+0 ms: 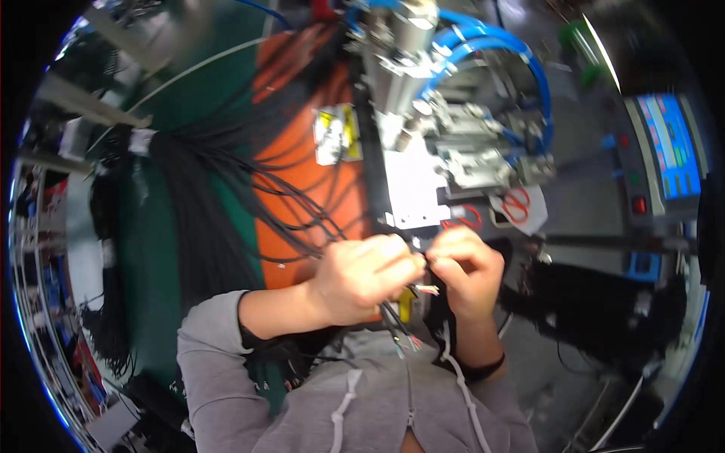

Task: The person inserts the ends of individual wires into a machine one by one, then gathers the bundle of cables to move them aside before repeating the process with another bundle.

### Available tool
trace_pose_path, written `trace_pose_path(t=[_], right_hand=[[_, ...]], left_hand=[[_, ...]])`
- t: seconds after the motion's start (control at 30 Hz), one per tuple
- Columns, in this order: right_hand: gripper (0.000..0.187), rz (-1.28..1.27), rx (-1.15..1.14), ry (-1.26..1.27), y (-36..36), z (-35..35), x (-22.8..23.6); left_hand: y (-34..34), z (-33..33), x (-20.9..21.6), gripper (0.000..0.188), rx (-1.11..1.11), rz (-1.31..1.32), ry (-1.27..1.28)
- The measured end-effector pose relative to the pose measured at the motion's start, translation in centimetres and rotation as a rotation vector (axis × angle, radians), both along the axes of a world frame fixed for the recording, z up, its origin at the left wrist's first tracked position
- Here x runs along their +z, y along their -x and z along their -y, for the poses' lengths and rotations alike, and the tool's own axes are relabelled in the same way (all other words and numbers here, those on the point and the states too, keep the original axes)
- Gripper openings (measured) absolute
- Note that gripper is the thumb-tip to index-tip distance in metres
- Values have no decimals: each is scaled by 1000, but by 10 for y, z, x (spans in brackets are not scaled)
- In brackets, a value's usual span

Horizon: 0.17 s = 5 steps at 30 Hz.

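My left hand (364, 278) is closed round several black cables. Their cut ends (404, 343) hang below it, with thin coloured wires fanning out, and another stripped end (427, 290) pokes out between my hands. Close beside it, my right hand (467, 270) is curled in a pinch at the front of a bright metal plate (415, 200). What its fingertips grip is hidden and too small to make out. Long black cables (208, 177) run from a tied bundle on the left across an orange panel (291, 170) toward my left hand.
A metal machine (476, 143) with blue air hoses (545, 83) stands just beyond my hands. Red-handled scissors (517, 204) lie to its right. Farther right is a control box with a lit screen (668, 147). Another dark cable bundle (596, 302) lies at the right.
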State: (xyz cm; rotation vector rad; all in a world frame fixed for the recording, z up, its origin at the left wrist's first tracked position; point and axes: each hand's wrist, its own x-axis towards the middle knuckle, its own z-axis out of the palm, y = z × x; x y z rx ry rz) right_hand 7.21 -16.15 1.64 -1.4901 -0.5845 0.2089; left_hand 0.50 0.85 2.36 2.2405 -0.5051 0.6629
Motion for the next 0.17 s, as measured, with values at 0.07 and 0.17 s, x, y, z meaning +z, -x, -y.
trace_pose_path(t=[0.07, 0.17], right_hand=[[7, -114, 6, -203, 0, 2, -6], [14, 209, -45, 26, 1, 14, -13]], left_hand=[[0, 1, 6, 23, -43, -75, -6], [3, 2, -1, 17, -29, -147, -82]])
